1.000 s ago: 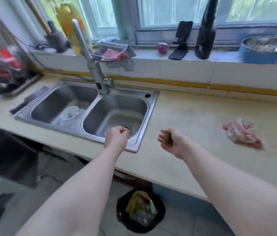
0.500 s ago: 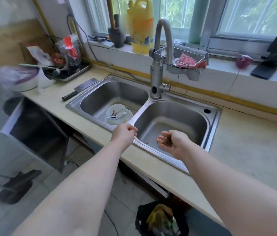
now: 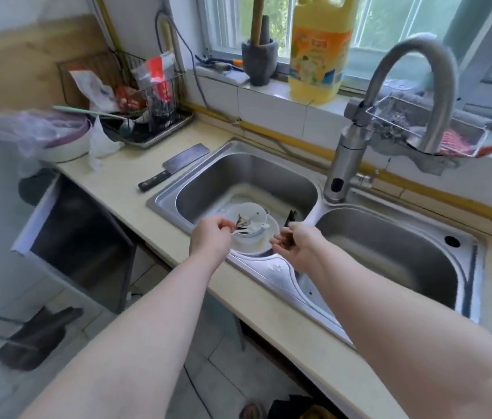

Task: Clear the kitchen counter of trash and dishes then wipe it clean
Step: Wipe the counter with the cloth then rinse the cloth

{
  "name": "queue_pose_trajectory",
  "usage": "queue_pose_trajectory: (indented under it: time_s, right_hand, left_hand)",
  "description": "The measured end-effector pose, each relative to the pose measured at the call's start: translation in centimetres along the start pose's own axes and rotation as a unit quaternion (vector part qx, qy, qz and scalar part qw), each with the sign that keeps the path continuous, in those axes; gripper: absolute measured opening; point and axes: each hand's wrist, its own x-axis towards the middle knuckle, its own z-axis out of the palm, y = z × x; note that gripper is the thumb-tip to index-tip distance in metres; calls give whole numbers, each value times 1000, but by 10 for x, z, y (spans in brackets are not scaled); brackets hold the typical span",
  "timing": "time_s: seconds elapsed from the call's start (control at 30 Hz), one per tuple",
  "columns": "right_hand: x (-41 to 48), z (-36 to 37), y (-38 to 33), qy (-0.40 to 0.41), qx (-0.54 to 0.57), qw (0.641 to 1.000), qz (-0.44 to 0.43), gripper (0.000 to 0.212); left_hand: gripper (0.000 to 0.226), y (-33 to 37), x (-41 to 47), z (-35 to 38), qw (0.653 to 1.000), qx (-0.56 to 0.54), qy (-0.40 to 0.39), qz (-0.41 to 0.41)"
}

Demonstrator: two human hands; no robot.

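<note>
A white bowl (image 3: 250, 210) with dark scraps sits on a white plate (image 3: 264, 240) in the left basin of the steel sink (image 3: 178, 189). My left hand (image 3: 210, 238) reaches over the basin's front rim, fingers curled, and pinches the handle of a white spoon (image 3: 250, 228) lying in the bowl. Beside it, over the divider between the basins, my right hand (image 3: 299, 247) is cupped palm-up around a small pile of brown scraps (image 3: 286, 241). The beige counter (image 3: 117, 176) runs along both sides of the sink.
A cleaver (image 3: 178, 167) lies left of the sink. Behind it stand a dish rack (image 3: 154, 116) with packets and a plastic-covered bowl (image 3: 57, 137). The tall faucet (image 3: 350, 164) rises behind the divider, with a yellow detergent jug (image 3: 320, 49) on the sill. A trash bin (image 3: 305, 409) stands below.
The view has swung left along the counter, from the pink rag to the sink. Both hands moved over the left basin, and my left hand reached the spoon in the bowl.
</note>
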Motion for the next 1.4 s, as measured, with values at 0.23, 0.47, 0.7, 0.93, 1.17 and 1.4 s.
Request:
queue_pose_trajectory:
  time_s: [0.23, 0.47, 0.7, 0.93, 1.17, 1.4]
  right_hand:
    - [47, 50, -23, 40, -8, 999, -24, 49]
    - [38, -11, -14, 20, -51, 998, -31, 30]
    - [-19, -111, -13, 62, -51, 993, -88, 14]
    - [-108, -269, 14, 179, 8, 976, -125, 9]
    - [-204, -429, 54, 257, 144, 940, -173, 46]
    - [-271, -530, 86, 340, 135, 914, -175, 46]
  left_hand:
    - [30, 5, 66, -11, 999, 18, -23, 38]
    - [33, 16, 71, 23, 997, 25, -66, 39]
    - [34, 60, 13, 99, 979, 22, -173, 104]
    - [20, 116, -122, 181, 931, 36, -296, 209]
    - [21, 151, -288, 252, 897, 66, -371, 230]
    - [15, 162, -395, 316, 855, 123, -440, 244]
